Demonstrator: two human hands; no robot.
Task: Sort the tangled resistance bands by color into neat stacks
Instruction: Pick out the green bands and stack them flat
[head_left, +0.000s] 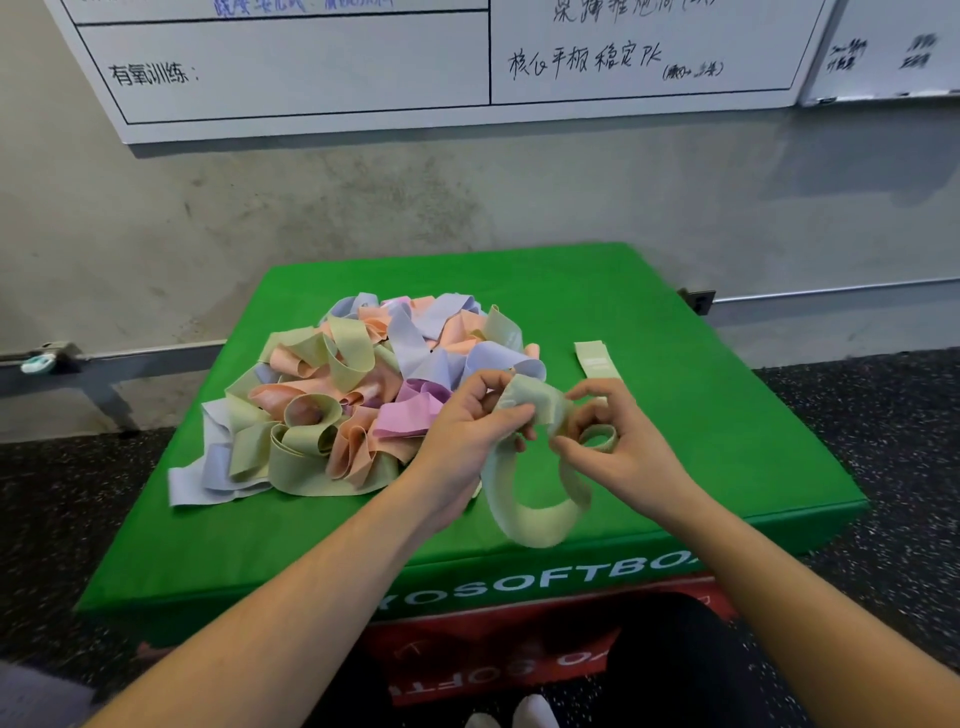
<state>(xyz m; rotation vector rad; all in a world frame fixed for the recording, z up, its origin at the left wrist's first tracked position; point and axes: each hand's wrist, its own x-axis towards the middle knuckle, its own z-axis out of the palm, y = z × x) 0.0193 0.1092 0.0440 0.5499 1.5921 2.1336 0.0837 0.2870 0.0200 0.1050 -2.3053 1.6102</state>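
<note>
Both hands up over the near right part of the green soft box (675, 364), pinching one pale green band (540, 499). Left hand (467, 431) with thumb and fingers curled on its upper fold; right hand (618, 441) pinching the same band at 3 o'clock of the left, loop sagging toward 6 o'clock. Tangled pile of bands (353, 395), green, peach, lilac and pink, at 9 o'clock of the hands. One folded green band (594, 358) flat at 1 o'clock, apart from the pile. Whiteboard (311, 67) on the wall at 12 o'clock.
</note>
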